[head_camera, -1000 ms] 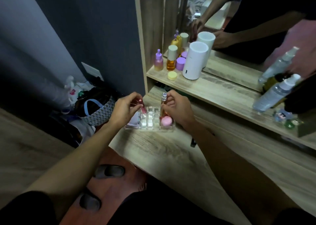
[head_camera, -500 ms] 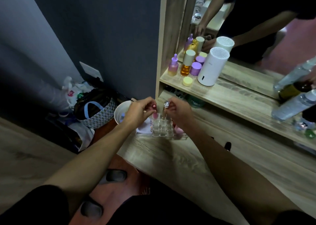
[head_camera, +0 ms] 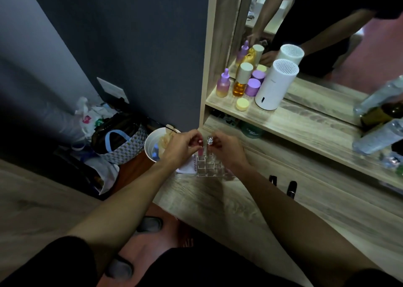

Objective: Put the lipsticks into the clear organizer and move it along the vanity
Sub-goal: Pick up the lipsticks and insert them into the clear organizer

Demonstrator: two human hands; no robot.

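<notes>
A clear gridded organizer (head_camera: 209, 168) stands near the left end of the wooden vanity top (head_camera: 229, 204). My left hand (head_camera: 181, 148) pinches a pink lipstick (head_camera: 200, 148) that stands upright in a far-left cell. My right hand (head_camera: 226, 149) holds a silver-capped lipstick (head_camera: 210, 141) upright in the cell beside it. Two black lipsticks, one (head_camera: 273, 180) and another (head_camera: 291, 189), lie on the vanity to the right of my right forearm.
A shelf (head_camera: 294, 121) above holds purple and amber bottles, a yellow jar (head_camera: 242, 104) and a white cylinder (head_camera: 275, 85) before a mirror. Spray bottles (head_camera: 379, 136) lie at right. A white packet (head_camera: 188, 165) lies left of the organizer. On the floor stand a white cup (head_camera: 154, 147) and bags (head_camera: 122, 142).
Both lipsticks have gone from tilted above the organizer to standing upright in its far cells. The view has shifted, so the organizer now sits further right in the frame.
</notes>
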